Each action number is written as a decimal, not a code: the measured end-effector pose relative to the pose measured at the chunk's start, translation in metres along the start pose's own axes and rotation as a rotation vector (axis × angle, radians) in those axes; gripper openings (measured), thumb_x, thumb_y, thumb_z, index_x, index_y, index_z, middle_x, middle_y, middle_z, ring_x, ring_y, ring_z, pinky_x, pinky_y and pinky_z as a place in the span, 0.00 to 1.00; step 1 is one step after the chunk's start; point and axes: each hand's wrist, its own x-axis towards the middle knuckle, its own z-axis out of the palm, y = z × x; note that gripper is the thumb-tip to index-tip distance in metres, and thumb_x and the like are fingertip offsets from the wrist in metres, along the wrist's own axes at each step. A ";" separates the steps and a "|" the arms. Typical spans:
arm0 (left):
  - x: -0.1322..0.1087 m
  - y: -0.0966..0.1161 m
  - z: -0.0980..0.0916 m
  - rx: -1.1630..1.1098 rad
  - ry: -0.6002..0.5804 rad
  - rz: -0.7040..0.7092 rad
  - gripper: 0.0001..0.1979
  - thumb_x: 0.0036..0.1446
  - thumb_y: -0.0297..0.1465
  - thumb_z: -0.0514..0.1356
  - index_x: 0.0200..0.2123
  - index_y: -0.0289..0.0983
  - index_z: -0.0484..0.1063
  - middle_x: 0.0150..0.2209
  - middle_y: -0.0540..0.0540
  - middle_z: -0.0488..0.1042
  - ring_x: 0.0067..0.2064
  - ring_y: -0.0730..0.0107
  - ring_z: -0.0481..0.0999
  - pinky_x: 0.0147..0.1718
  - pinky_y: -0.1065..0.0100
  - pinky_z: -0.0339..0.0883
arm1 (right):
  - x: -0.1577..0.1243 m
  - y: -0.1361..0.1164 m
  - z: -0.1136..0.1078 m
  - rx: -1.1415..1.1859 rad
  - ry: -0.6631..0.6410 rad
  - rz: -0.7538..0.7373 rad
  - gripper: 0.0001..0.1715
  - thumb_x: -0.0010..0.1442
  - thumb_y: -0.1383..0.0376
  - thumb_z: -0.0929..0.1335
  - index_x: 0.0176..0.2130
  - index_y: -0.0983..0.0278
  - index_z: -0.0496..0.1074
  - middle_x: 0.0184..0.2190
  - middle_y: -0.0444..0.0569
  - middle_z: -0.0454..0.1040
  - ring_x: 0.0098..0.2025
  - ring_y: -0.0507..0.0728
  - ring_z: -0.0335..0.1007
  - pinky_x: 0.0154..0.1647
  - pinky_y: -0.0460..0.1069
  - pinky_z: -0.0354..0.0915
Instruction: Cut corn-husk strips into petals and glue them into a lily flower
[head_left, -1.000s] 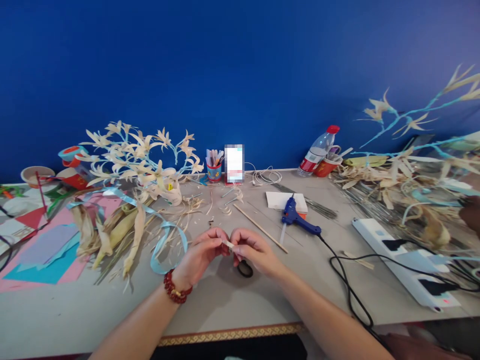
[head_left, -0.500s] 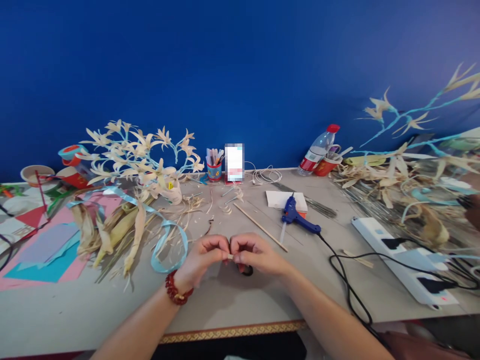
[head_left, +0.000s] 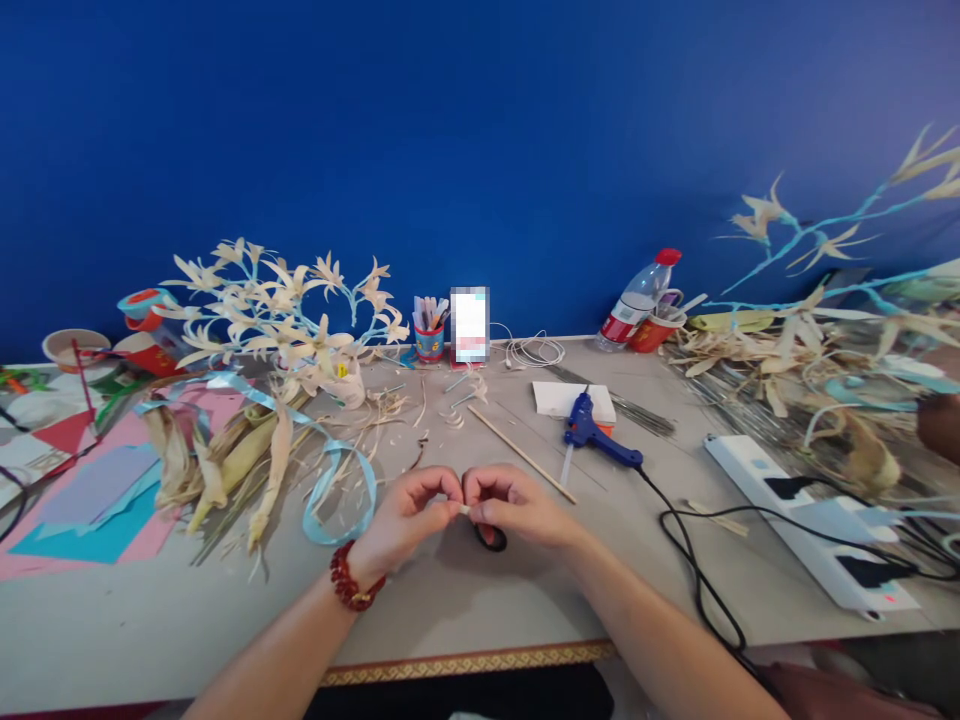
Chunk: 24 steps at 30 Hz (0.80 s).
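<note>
My left hand [head_left: 416,510], with a red bead bracelet [head_left: 356,577] at its wrist, is closed in a pinch. My right hand [head_left: 517,507] meets it fingertip to fingertip, also pinching. Between the thumbs a small pale strip [head_left: 463,509], the colour of dry husk, shows; most of it is hidden by the fingers. A black loop [head_left: 493,543], perhaps a scissor handle, hangs under my right hand's fingers. A thin wooden stick [head_left: 523,455] lies just beyond my right hand. Left of my left hand curls a light blue ribbon [head_left: 365,490].
A blue glue gun [head_left: 600,438] rests on a white box [head_left: 547,397], its black cord running toward a power strip [head_left: 810,540]. Husk flowers [head_left: 289,300] on blue stems stand at left, above dried husks [head_left: 240,465]. A bottle [head_left: 634,305] leans at the back. Another person's hand [head_left: 941,425] is at far right.
My hands stay together, with small shifts of the fingers. The black loop shows a little more below my right hand. The other person's hand at far right has moved slightly.
</note>
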 end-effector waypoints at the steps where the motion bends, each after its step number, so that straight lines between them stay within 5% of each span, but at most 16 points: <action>1: 0.000 -0.001 -0.001 -0.036 0.002 -0.012 0.06 0.54 0.30 0.61 0.27 0.35 0.69 0.27 0.50 0.67 0.31 0.71 0.63 0.33 0.70 0.56 | 0.000 0.001 0.000 0.012 0.000 0.001 0.09 0.50 0.64 0.69 0.25 0.65 0.65 0.21 0.39 0.63 0.19 0.47 0.61 0.21 0.42 0.59; 8: 0.006 -0.001 -0.005 -0.313 0.040 -0.055 0.08 0.55 0.31 0.57 0.26 0.34 0.70 0.25 0.49 0.65 0.30 0.70 0.63 0.34 0.68 0.57 | 0.000 0.008 -0.005 0.137 0.007 -0.057 0.06 0.48 0.69 0.68 0.23 0.65 0.64 0.17 0.37 0.59 0.17 0.47 0.63 0.20 0.42 0.55; 16: 0.001 -0.002 0.001 -0.100 0.018 -0.057 0.07 0.55 0.32 0.62 0.28 0.35 0.69 0.26 0.50 0.66 0.30 0.72 0.63 0.32 0.70 0.56 | 0.001 0.005 -0.004 -0.017 0.021 -0.063 0.10 0.53 0.62 0.69 0.27 0.65 0.66 0.25 0.42 0.66 0.24 0.49 0.63 0.26 0.44 0.59; 21: 0.003 -0.003 0.001 0.029 -0.013 -0.033 0.10 0.55 0.34 0.63 0.26 0.35 0.68 0.26 0.51 0.66 0.29 0.73 0.62 0.30 0.71 0.54 | 0.002 0.006 -0.003 -0.236 0.067 -0.153 0.12 0.53 0.62 0.68 0.23 0.65 0.65 0.20 0.40 0.61 0.23 0.48 0.55 0.24 0.43 0.52; 24: 0.003 -0.005 0.002 -0.035 -0.043 -0.067 0.09 0.54 0.33 0.63 0.26 0.35 0.68 0.25 0.50 0.67 0.29 0.73 0.63 0.30 0.70 0.55 | 0.003 0.009 -0.004 -0.163 0.071 -0.118 0.11 0.50 0.63 0.68 0.21 0.65 0.66 0.18 0.41 0.65 0.21 0.48 0.57 0.23 0.44 0.54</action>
